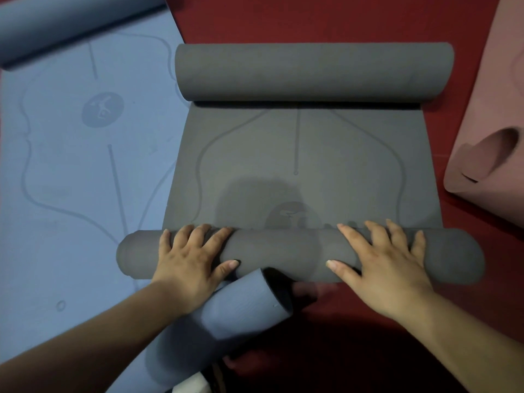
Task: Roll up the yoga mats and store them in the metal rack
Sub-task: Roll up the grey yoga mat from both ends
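Rolling step: left hand point(190, 260) and right hand point(383, 265) press spread fingers on the grey mat's point(300, 171) near roll point(283, 255) (far end curled too); next, push it forward evenly.

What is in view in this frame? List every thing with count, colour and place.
grey mat: one, dark grey, centre; both ends rolled, near roll under the hands.
blue mat: one, blue, flat at left.
far blue roll: one, blue, top left.
near blue roll: one, blue, bottom centre, under the left forearm.
pink mat: one, dusty pink, right edge, near corner curled.
floor: dark red, beneath the mats.
left hand: fingers spread on the grey near roll.
right hand: same, further right.
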`<move>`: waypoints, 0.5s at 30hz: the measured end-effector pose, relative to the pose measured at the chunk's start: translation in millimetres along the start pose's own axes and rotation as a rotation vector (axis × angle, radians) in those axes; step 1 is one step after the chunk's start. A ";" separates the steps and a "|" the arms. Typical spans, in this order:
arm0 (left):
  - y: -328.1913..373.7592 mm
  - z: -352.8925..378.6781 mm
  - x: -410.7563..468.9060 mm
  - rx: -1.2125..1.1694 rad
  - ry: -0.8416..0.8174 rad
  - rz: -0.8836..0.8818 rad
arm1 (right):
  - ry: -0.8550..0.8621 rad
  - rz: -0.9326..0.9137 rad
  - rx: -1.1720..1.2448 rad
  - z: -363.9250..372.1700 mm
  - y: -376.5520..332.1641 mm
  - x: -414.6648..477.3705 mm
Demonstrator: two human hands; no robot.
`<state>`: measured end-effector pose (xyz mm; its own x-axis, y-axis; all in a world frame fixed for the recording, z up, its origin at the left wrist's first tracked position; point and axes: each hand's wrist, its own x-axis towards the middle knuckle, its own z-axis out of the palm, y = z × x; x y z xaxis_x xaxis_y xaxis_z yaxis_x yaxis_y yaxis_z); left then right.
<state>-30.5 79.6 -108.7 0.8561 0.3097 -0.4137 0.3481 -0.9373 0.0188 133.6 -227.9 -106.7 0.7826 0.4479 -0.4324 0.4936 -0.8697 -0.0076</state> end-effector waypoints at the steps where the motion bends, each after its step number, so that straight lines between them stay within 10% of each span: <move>1: -1.1 -1.7 3.0 0.003 0.003 0.006 | 0.016 0.009 0.003 0.6 -1.5 -2.8; 15: 8.8 -8.9 -0.2 0.015 -0.018 0.008 | 0.013 0.005 0.018 -5.8 0.3 13.3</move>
<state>-24.2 72.7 -100.3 0.8516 0.2994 -0.4302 0.3355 -0.9420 0.0085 146.3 -221.0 -107.2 0.7902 0.4460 -0.4203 0.4825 -0.8756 -0.0219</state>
